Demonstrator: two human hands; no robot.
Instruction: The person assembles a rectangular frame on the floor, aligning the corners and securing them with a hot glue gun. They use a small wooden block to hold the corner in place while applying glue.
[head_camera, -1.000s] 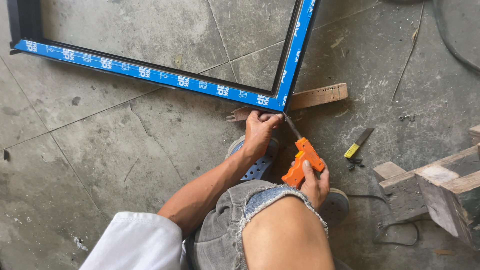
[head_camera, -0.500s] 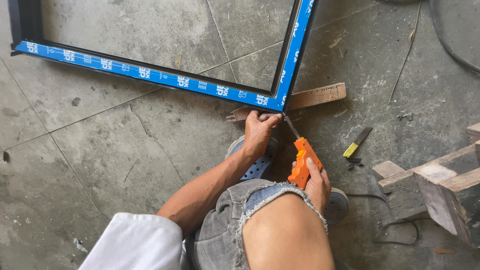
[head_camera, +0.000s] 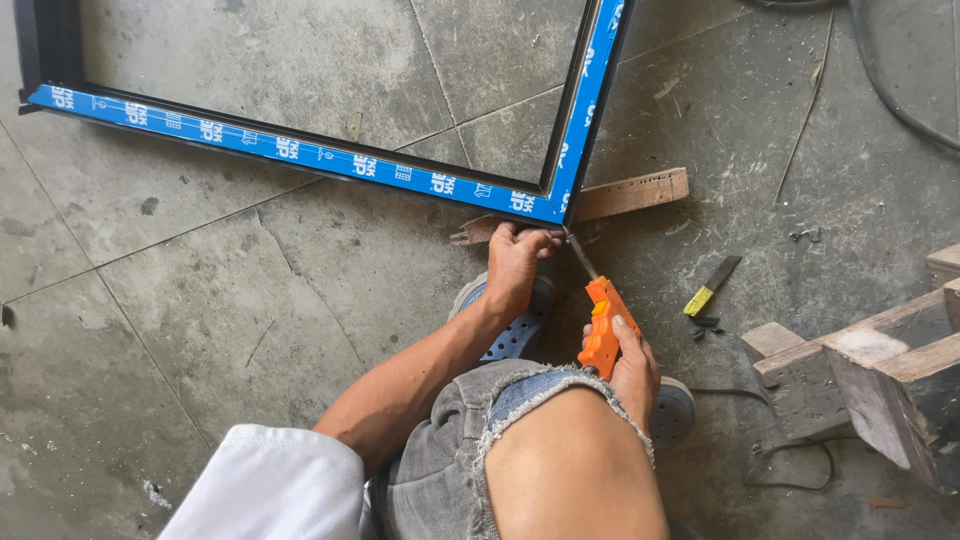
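An orange-handled tool is gripped in the right hand, fingers wrapped round the handle with the forefinger laid along its top, at about five o'clock from the centre of the view; its thin metal shaft is angled up towards eleven o'clock, and the tip is set against the outer corner of the frame. The left hand is curled with its fingertips pressed at that same corner, at nine o'clock from the shaft tip (whether anything small is pinched there cannot be told). The frame is a dark metal one covered in blue protective film with white print, laid flat on the grey concrete floor; one rail is seen running off towards ten o'clock, the other rising towards one o'clock. Under the corner a wooden strip is wedged, its longer end pointing to three o'clock. Below the hands, at six o'clock, a bare knee in frayed denim shorts is seen, with a perforated blue sandal under the left wrist. At three o'clock from the right hand a small yellow-and-black blade lies on the floor, and beyond it, farther to three o'clock, a rough wooden stand is seen.
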